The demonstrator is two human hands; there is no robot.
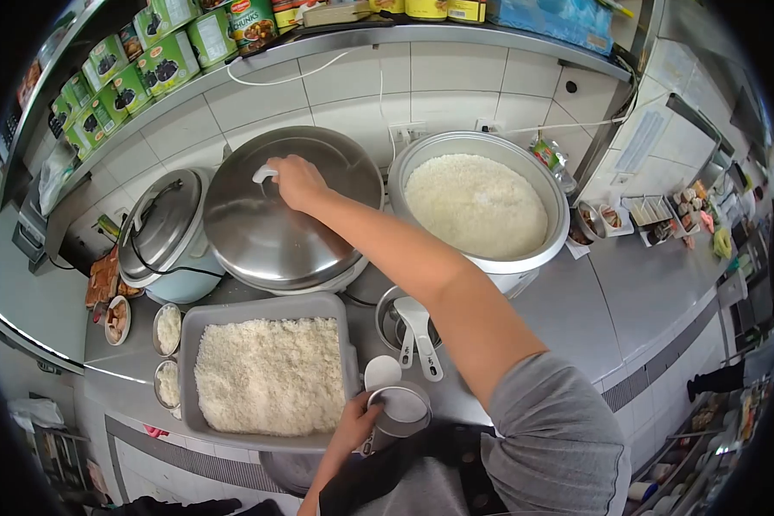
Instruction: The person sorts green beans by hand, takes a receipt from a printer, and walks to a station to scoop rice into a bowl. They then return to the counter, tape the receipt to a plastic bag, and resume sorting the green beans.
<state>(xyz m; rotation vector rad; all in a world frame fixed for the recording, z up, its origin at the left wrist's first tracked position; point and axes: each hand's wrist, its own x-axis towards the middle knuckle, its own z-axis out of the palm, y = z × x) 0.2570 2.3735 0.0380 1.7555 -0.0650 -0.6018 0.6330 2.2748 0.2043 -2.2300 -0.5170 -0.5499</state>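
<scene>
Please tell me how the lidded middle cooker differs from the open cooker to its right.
The middle cooker has a metal lid on; the open cooker has none.
The middle cooker's contents are hidden; the open cooker shows white rice.
The right hand is on the middle cooker's lid handle; no hand touches the open cooker.
Both are large and round.

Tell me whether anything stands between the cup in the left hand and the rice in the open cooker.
Yes: the right arm crosses between the cup in the left hand and the rice, and the open cooker's rim rings it.
</scene>
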